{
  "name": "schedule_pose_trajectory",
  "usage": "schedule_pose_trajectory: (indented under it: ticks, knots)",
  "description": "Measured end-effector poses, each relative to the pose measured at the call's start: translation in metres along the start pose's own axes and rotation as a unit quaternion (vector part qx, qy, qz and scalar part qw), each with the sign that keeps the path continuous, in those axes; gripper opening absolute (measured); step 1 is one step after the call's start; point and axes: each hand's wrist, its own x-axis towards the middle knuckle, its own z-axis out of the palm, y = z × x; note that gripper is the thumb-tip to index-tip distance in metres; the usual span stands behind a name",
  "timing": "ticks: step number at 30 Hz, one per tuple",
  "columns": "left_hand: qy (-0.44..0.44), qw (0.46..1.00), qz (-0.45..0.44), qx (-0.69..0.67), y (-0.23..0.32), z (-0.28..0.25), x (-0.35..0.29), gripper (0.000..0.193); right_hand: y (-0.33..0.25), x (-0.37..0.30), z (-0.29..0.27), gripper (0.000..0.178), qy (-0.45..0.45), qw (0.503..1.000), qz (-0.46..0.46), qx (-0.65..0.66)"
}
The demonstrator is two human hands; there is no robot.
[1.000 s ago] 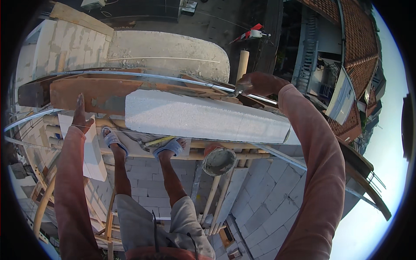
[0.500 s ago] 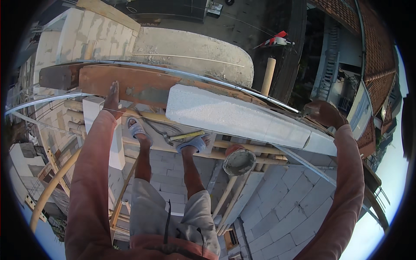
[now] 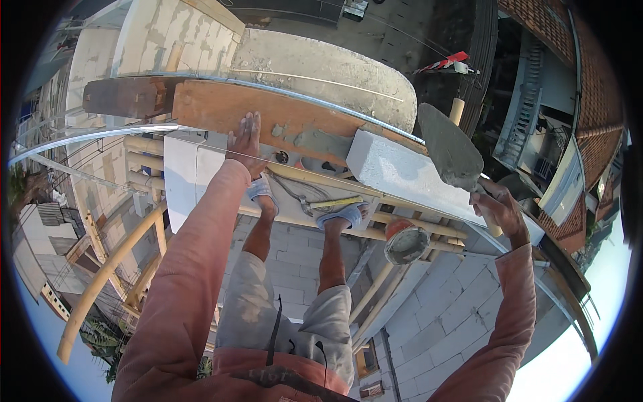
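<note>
My right hand [image 3: 504, 213] grips a trowel by its handle. Grey mortar covers the trowel blade [image 3: 450, 149], which is raised above the right part of a long white block [image 3: 402, 167]. My left hand [image 3: 246, 139] rests with outstretched fingers against the brown wooden board [image 3: 214, 107] along the wall top. Wet mortar [image 3: 327, 142] lies beside the board, between my left hand and the white block's near-left end. A taut thin line runs close by my left wrist.
Below my hands, my sandalled feet stand on a narrow platform beside a yellow-handled tool [image 3: 335, 203]. A mortar bucket [image 3: 407, 242] sits right of them. Bamboo poles [image 3: 110, 281] and another white block [image 3: 181, 174] are at left. A metal bar runs along the board's far side.
My right hand has come back from the block's far right end, bringing the trowel blade into plain view. My left hand has slid slightly right along the board. The whole view has shifted.
</note>
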Motion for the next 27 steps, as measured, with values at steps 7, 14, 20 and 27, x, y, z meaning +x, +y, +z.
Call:
schedule_pose_trajectory:
  ticks: [7,14,20,27]
  knots:
    - [-0.034,0.999,0.034,-0.004,-0.008,-0.004,0.0,0.124,-0.027,0.079,-0.02,0.043,0.005,0.994,0.103,-0.026]
    - [-0.013,0.998,0.058,-0.027,-0.011,-0.003,-0.001,0.127,0.02,0.117,-0.053,0.041,-0.002,0.95,0.294,-0.11]
    - [-0.013,0.998,0.054,-0.027,-0.027,0.002,-0.005,0.127,-0.024,0.163,-0.01,0.038,-0.037,0.949,0.262,-0.17]
    - [-0.007,0.995,0.089,-0.04,-0.01,0.011,0.009,0.128,-0.059,0.166,0.027,0.047,-0.052,0.97,0.085,-0.223]
